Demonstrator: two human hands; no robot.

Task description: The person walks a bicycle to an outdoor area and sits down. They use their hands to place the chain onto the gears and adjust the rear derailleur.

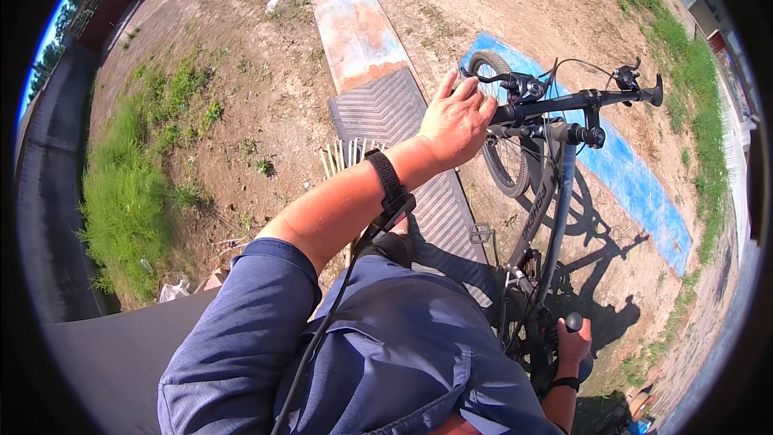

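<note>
Head view | left hand [455,121] wrapped shut on handlebar [564,101] end to steady bicycle [535,217] upright on dirt | right hand [573,344] closed around black knob [573,321] low at rear.

Black bicycle [539,193] upright on dirt (front wheel turned).

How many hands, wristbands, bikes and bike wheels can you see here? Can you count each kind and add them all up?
Hands: 2, the left hand on the handlebar and the right hand low by the seat end
Black wristbands: 2, one and another
Bicycles: 1
Wheels clearly in view: 1, the front wheel
Total: 6
</note>
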